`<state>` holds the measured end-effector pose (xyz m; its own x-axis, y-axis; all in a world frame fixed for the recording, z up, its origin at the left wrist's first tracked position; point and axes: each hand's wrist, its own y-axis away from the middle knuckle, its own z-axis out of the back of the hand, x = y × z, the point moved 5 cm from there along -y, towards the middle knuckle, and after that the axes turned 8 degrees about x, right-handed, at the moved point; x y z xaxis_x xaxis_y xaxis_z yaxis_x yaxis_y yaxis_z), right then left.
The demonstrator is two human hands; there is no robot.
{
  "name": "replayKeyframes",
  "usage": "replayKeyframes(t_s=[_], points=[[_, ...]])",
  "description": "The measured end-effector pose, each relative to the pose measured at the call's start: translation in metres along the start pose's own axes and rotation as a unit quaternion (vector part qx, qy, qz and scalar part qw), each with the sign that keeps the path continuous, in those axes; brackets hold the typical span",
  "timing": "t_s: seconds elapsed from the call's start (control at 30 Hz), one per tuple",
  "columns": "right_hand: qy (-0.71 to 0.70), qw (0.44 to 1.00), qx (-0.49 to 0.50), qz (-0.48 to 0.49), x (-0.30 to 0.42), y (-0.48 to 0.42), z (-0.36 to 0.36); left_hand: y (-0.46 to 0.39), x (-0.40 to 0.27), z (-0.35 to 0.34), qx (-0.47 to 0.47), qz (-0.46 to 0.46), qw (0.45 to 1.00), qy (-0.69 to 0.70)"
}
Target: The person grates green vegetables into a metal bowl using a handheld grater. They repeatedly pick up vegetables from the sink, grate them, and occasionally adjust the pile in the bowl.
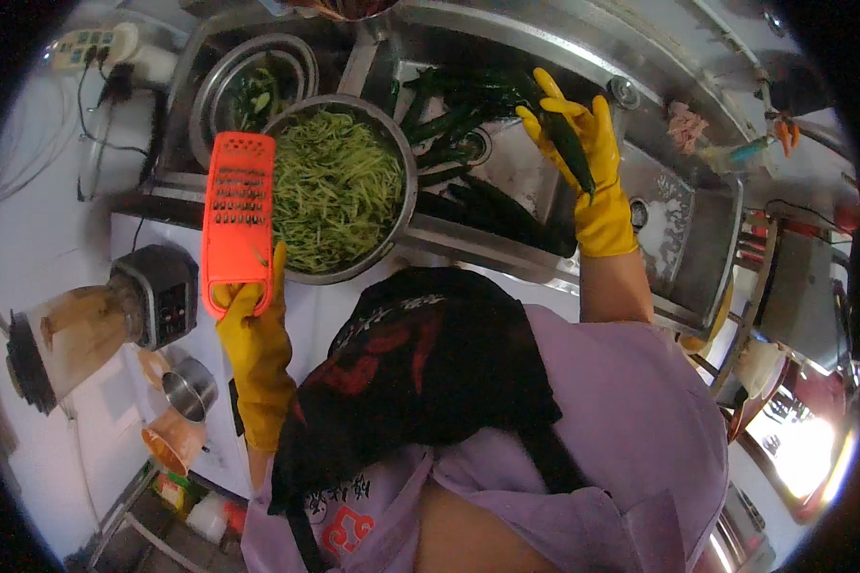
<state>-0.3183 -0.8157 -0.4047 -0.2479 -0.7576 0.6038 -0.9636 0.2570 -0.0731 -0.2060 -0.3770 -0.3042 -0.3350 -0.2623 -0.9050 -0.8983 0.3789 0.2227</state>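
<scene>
My left hand [251, 336], in a yellow rubber glove, grips the handle loop of an orange grater [238, 254]. The grater's toothed face is turned up, and its far end reaches beside a large steel bowl [409, 172]. Shredded green cucumber [337, 190] heaps inside that bowl. My right hand [596, 147], gloved in the same yellow rubber, holds a dark green cucumber [567, 147] above the sink, with one tip pointing back towards me. Several more whole cucumbers [505, 204] lie in the sink basin [527, 183] around its drain.
Behind the bowl, a steel basin [204, 107] holds green scraps [259, 97]. A further sink compartment [695, 258] lies to the right. At left are a blender [158, 294], a steel cup [190, 390], an orange cup [175, 440] and a power strip [93, 46] with cords. A pink cloth [686, 129] sits on the back ledge.
</scene>
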Motion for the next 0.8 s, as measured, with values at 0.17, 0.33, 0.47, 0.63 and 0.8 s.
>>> replayKeyframes(t_s=[0.17, 0.33, 0.47, 0.63, 0.8], points=[[0.067, 0.997, 0.004, -0.041, -0.013, 0.004, -0.030, 0.010, -0.017, -0.009, 0.025, -0.048, 0.997, -0.048], [0.070, 0.949, -0.210, -0.225, -0.087, 0.068, 0.067, 0.009, -0.013, 0.016, 0.013, -0.055, 0.998, -0.038], [0.035, 0.970, -0.142, -0.195, -0.087, 0.052, -0.011, 0.015, -0.015, 0.031, 0.008, -0.073, 0.995, -0.068], [-0.072, 0.984, -0.017, -0.160, -0.052, 0.005, -0.072, 0.020, -0.012, 0.044, 0.029, -0.060, 0.943, -0.328], [0.510, 0.830, -0.210, 0.082, 0.067, -0.061, -0.094, 0.014, -0.014, 0.030, 0.028, -0.050, 0.998, 0.035]])
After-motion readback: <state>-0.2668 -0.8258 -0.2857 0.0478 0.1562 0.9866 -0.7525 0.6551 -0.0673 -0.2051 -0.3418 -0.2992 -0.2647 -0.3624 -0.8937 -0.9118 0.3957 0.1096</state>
